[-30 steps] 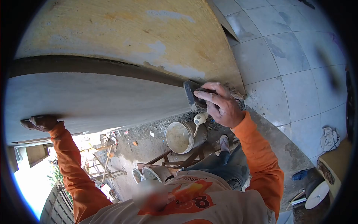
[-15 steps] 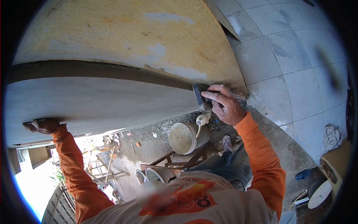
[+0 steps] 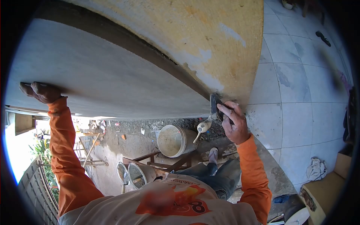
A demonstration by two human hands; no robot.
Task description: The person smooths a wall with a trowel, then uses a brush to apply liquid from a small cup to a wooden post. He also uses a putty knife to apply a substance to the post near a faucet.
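Observation:
My right hand [image 3: 236,122] is closed around a dark, flat-faced hand float [image 3: 215,106]. The float stands edge-on against the near end of the smooth grey wall [image 3: 131,82], by the corner with the yellowish, patchy wall [image 3: 221,45]. My left hand [image 3: 43,92] is at the far left of the grey surface, its fingers bent and pressed together; what they grip, if anything, is hidden. Between the two walls runs a dark recessed band [image 3: 150,52]. A white pipe fitting [image 3: 203,127] sticks out just below the float.
A cement-stained bucket [image 3: 172,140] stands on rough ground below, beside a wooden frame [image 3: 150,159]. More buckets [image 3: 137,175] are near my body. Pale floor tiles [image 3: 300,120] lie to the right, with a crumpled cloth [image 3: 317,168] and a box [image 3: 318,195].
The view has turned, so the walls now slope down to the right. My right hand keeps the float at the wall's end, and my left hand stays at the far left.

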